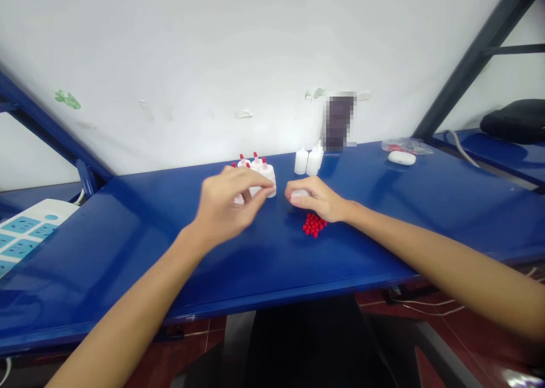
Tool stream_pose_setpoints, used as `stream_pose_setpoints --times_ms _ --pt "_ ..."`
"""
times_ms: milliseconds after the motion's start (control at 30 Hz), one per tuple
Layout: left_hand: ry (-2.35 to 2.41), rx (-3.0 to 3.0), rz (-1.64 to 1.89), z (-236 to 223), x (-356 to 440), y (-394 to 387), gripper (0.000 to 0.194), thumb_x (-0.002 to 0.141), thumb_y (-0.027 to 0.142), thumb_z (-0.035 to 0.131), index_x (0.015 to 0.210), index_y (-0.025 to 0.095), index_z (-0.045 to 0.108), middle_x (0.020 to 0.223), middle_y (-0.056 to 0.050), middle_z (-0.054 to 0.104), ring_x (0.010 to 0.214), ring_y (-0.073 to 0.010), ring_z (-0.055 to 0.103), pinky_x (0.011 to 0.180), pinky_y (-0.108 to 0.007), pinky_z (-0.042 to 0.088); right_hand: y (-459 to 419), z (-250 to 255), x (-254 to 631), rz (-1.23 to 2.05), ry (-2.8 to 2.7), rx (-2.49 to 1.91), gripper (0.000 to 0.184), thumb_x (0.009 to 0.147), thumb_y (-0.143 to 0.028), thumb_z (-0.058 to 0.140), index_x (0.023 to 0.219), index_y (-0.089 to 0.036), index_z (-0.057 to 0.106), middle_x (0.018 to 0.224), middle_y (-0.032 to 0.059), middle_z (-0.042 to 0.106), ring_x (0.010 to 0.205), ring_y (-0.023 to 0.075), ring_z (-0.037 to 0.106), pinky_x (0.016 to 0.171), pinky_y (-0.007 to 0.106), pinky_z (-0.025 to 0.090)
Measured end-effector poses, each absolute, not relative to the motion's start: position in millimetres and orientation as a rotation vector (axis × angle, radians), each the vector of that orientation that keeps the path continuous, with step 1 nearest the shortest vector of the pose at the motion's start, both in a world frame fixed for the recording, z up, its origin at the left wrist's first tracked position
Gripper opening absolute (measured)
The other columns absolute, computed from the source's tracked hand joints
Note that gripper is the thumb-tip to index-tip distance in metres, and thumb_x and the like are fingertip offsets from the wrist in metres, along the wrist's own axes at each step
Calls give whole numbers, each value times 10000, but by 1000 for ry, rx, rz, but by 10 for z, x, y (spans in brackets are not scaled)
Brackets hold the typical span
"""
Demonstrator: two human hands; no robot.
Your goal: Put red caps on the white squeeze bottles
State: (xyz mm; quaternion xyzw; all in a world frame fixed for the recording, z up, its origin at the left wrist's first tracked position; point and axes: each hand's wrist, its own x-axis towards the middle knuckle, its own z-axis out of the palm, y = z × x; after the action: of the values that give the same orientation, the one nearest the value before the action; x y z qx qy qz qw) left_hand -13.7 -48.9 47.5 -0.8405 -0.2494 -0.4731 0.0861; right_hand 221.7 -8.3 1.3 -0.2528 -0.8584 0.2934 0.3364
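Note:
My left hand [232, 197] is pinched, thumb against fingertips; whatever it holds, if anything, is too small to make out. Just behind it stand several white squeeze bottles [267, 173] with red-tipped nozzles, partly covered by that hand. Curled around a white bottle [300, 193] is my right hand [317, 197]; most of the bottle is hidden by the fingers. Close below the right hand lies a pile of small red caps [314, 225] on the blue table [255, 268]. Farther back are a few white bottles [301, 162] without red tips.
A white earbud-style case [402, 158] and a clear plastic bag [406, 145] with red bits lie at the back right. At the left edge is a white power strip [36, 223]. A pixelated dark object [338, 121] leans against the wall behind the table.

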Motion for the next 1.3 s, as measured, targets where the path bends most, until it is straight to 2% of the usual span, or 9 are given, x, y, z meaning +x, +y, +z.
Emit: stream_pose_setpoints --times_ms 167,400,633,767,933,1067,1167,1300 --pt "-594 -2592 -1458 106 155 -493 93 911 113 617 938 166 689 906 -34 743 795 -103 702 707 -194 560 -110 23 2211 744 -2294 -579 409 922 -534 496 766 -160 553 667 -29 455 620 104 387 601 251 292" --pt "-599 -2588 -1596 7 214 -465 132 903 91 615 950 178 701 926 -35 762 847 -128 727 797 -238 596 -142 27 2167 729 -2308 -615 496 955 -563 412 785 -141 608 684 -2 518 626 115 421 606 260 299" --pt "-650 -2622 -1591 -3 224 -451 111 893 96 633 940 173 698 919 -32 762 818 -117 718 777 -222 580 -127 18 2164 710 -2281 -648 473 949 -561 427 694 -169 495 641 -28 413 594 101 360 575 256 268" --pt "-764 -2618 -1578 -6 225 -416 95 896 112 629 939 177 684 863 -14 739 736 -105 680 695 -216 551 -110 13 2155 712 -2243 -707 476 946 -544 449 678 -159 527 605 -29 416 580 100 350 563 257 261" --pt "-807 -2675 -1484 -14 231 -403 42 891 146 649 914 164 680 785 2 641 632 -84 547 601 -214 468 -93 16 2157 791 -2256 -679 481 963 -511 441 708 -139 607 570 -38 408 563 94 352 550 253 250" --pt "-840 -2637 -1448 -35 249 -427 39 891 187 660 889 165 691 787 -7 582 695 -113 530 620 -249 430 -99 20 2157 702 -2299 -618 517 958 -540 434 609 -162 487 555 -48 354 530 82 307 530 254 226" --pt "-852 -2548 -1388 -22 271 -456 54 891 203 656 850 187 688 717 10 566 720 -138 530 679 -300 407 -102 18 2160 697 -2291 -577 486 957 -561 418 696 -163 516 591 -42 403 547 91 356 546 248 264" --pt "-866 -2432 -1505 72 247 -478 64 870 226 648 816 193 652 620 38 512 628 -121 507 657 -299 400 -73 -21 2174 885 -2148 -622 476 976 -572 345 877 -164 569 710 -1 537 626 126 457 603 260 356"
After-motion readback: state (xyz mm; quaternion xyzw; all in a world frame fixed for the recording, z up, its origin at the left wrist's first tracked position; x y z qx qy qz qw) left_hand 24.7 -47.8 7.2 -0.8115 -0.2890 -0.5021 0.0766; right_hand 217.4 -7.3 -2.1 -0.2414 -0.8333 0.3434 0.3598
